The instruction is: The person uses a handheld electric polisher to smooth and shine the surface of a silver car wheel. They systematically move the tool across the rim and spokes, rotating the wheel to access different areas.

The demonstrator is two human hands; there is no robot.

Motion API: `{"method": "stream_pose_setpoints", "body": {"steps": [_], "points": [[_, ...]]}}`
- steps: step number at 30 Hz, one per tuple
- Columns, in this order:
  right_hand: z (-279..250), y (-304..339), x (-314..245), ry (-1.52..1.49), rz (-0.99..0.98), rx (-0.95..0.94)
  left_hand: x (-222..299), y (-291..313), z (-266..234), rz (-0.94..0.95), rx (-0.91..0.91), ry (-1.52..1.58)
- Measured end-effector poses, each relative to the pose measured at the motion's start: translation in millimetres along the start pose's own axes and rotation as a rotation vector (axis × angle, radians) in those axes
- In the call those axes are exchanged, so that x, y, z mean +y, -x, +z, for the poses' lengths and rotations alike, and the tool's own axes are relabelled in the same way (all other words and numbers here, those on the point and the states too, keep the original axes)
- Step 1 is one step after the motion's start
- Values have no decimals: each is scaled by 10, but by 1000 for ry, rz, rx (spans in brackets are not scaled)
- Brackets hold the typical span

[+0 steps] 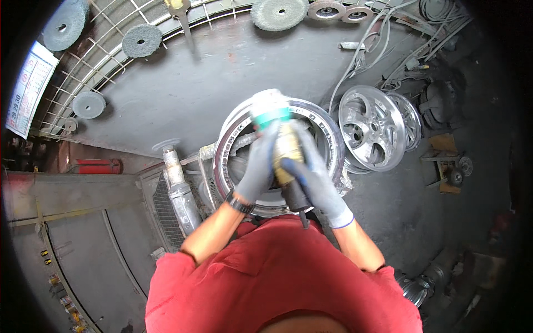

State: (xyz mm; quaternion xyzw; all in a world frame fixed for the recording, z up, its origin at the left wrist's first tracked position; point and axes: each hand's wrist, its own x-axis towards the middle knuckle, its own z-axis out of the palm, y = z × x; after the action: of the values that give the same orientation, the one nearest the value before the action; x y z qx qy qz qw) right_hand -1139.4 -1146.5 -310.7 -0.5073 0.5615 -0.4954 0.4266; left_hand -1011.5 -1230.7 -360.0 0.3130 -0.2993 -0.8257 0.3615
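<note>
I hold a handheld grinder with a yellowish body, a black tail end and a blurred white-and-green head. My left hand, in a grey glove, is closed around its left side near the head. Further back, my right hand, gloved in grey and blue, wraps the body from the right. Beneath the tool lies a round metal wheel rim with a shiny lip and dark square marks around its ring. Hands and grinder hide much of its centre, and whether the head touches the rim I cannot tell.
A five-spoke alloy wheel leans at the right with another rim behind it. On the left stands a second power tool, dusty grey. Abrasive discs hang on a wire grid. Cables droop at the upper right.
</note>
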Motion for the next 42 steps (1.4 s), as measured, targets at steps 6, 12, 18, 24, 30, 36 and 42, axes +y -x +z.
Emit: {"method": "stream_pose_setpoints", "body": {"steps": [6, 12, 18, 24, 30, 36, 42], "points": [[308, -104, -323, 7, 220, -462, 159, 643, -44, 347, 343, 82], [28, -70, -268, 231, -3, -142, 147, 248, 78, 90, 18, 178], [-166, 10, -148, -388, 163, 330, -46, -585, 369, -193, -378, 19], [31, -73, -184, -46, 76, 23, 187, -10, 103, 138, -25, -171], [351, -221, -340, 11, 77, -337, 315, 472, -54, 323, 357, 205], [5, -380, -462, 202, 101, -157, 444, 23, 143, 157, 88, 186], [-641, -142, -292, -94, 108, 156, 164, -737, 762, -377, -337, 283]]}}
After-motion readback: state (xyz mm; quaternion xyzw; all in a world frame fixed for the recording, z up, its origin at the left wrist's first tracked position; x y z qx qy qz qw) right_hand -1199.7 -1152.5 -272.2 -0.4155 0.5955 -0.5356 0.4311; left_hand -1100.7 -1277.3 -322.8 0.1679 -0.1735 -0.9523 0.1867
